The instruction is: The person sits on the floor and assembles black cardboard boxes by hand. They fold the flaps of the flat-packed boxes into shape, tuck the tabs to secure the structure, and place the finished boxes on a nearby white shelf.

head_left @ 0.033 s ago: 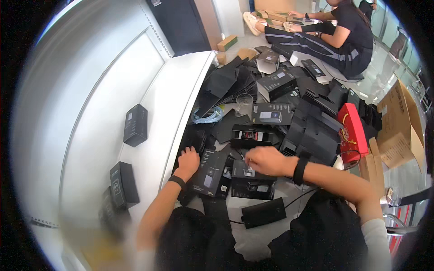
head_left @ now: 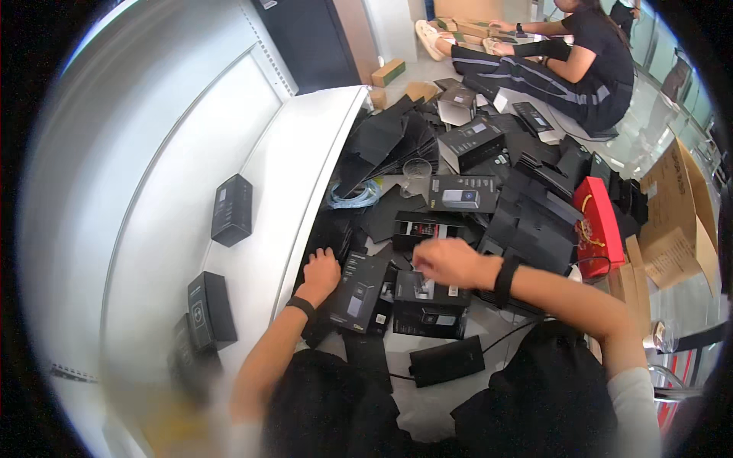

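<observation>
Nothing has visibly moved since the earlier frame: both hands and every box sit where they were. At the far left, a curved white ledge (head_left: 252, 252) sweeps from the lower left up toward the top centre, carrying a small black box (head_left: 231, 209) near its middle and another black box (head_left: 211, 311) lower down, with bare white surface between them and along its right-hand edge. Just past that edge the floor drops into a dense heap of black cartons. The person's left hand (head_left: 321, 276), a dark band at the wrist, rests palm down with fingers loosely spread on the heap, just beside a tilted dark grey box (head_left: 359, 293) and close against the ledge's rim; it holds nothing. To the right, an open black box (head_left: 430, 303) lies in front of the person's knees, and the right hand (head_left: 449, 262) hovers at its upper edge with fingers curled together; whether they pinch anything I cannot tell. A flat black pouch (head_left: 447, 360) lies nearer the body on a small patch of pale floor, the only open ground close by. Further back a boxed device with a picture on its front (head_left: 463, 194) sits on the pile beside a clear plastic cup (head_left: 416, 169). At the right, a red gift bag (head_left: 598, 222) leans against brown cardboard cartons (head_left: 676, 221). In the top right, another person (head_left: 565, 65) sits on the floor.
</observation>
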Tool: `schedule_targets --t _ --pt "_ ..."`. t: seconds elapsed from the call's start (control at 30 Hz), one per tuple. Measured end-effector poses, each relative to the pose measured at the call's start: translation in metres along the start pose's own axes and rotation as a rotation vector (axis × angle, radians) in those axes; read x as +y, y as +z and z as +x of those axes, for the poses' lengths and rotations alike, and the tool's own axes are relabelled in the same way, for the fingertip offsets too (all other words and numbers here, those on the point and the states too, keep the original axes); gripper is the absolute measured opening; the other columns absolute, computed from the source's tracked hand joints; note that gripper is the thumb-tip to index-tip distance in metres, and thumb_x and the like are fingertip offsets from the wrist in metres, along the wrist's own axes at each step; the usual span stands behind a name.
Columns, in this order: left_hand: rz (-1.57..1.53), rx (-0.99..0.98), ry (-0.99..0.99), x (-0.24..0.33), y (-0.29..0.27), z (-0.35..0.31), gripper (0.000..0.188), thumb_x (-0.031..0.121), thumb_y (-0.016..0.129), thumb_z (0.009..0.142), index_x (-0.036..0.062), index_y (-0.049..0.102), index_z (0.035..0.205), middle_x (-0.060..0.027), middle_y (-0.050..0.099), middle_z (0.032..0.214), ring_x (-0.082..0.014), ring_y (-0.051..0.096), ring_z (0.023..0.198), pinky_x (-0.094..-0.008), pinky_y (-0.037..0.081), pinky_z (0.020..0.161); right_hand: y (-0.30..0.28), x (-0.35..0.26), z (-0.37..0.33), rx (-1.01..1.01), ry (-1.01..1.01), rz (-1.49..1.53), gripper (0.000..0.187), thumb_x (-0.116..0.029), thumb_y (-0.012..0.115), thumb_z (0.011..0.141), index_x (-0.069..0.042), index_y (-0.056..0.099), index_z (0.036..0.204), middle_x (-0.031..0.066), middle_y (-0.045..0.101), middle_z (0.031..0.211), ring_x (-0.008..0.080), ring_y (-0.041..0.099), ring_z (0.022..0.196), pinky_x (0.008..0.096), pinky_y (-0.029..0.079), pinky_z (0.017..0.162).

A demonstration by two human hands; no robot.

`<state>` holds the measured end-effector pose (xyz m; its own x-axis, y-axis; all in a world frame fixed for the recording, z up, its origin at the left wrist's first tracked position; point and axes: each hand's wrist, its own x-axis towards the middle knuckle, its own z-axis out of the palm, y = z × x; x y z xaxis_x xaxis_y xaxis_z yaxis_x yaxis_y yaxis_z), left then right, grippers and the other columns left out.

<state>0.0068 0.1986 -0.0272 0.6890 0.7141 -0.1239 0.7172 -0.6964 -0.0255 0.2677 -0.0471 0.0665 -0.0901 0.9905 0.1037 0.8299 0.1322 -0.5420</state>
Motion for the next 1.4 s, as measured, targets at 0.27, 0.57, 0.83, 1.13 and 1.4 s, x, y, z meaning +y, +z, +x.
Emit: schedule_targets --t 0.27,0.57,0.83,1.13,1.4 --pt "-0.315 0.354 0.291 0.036 -0.046 -0.053 0.048 -0.001 0.066 0.085 -0.0008 0.059 0.133 -0.0254 0.051 0.137 -0.0455 0.05 0.13 -0.0524 0.046 0.103 -0.016 0.089 0.205 0.094 0.162 -0.567 0.064 -0.017 0.077 0.088 -0.003 0.049 0.144 0.0268 0.042 0.15 0.0409 0.043 0.142 0.0548 0.051 0.102" --pt "-0.461 0.312 0.271 0.041 -0.046 -0.079 0.05 -0.007 0.065 0.084 -0.0035 0.055 0.133 -0.0274 0.046 0.137 -0.0474 0.048 0.126 -0.0534 0.045 0.107 0.02 0.17 0.27 0.2 0.104 -1.055 0.011 -0.019 0.063 0.097 -0.013 0.07 0.103 0.0059 0.07 0.101 0.0255 0.06 0.116 0.0417 0.043 0.097" --pt "-0.505 0.368 0.235 0.049 -0.059 -0.077 0.052 -0.007 0.067 0.081 -0.0025 0.056 0.132 -0.025 0.045 0.137 -0.0455 0.048 0.124 -0.0509 0.045 0.106 -0.043 0.149 0.205 0.502 -0.313 -0.94 0.03 -0.013 0.065 0.091 -0.01 0.058 0.12 0.0048 0.063 0.118 0.0262 0.058 0.112 0.0401 0.046 0.099" --pt "-0.829 0.454 0.13 0.04 -0.068 -0.06 0.06 -0.005 0.069 0.083 0.0017 0.048 0.138 -0.0204 0.046 0.13 -0.0346 0.05 0.118 -0.0414 0.048 0.099 -0.113 0.016 0.089 0.624 -0.183 0.015 0.01 -0.007 0.06 0.103 -0.006 0.056 0.113 0.0146 0.066 0.101 0.0351 0.063 0.088 0.0406 0.052 0.08" --pt "-1.257 -0.206 0.179 0.07 -0.164 -0.062 0.121 0.031 0.089 0.085 0.0117 0.005 0.169 -0.0253 0.018 0.172 -0.0376 0.016 0.161 -0.0521 0.02 0.129 -0.12 -0.026 0.013 0.671 0.031 0.768 0.014 -0.014 0.06 0.108 -0.005 0.052 0.101 -0.0007 0.06 0.095 0.0067 0.055 0.087 0.0254 0.047 0.08"
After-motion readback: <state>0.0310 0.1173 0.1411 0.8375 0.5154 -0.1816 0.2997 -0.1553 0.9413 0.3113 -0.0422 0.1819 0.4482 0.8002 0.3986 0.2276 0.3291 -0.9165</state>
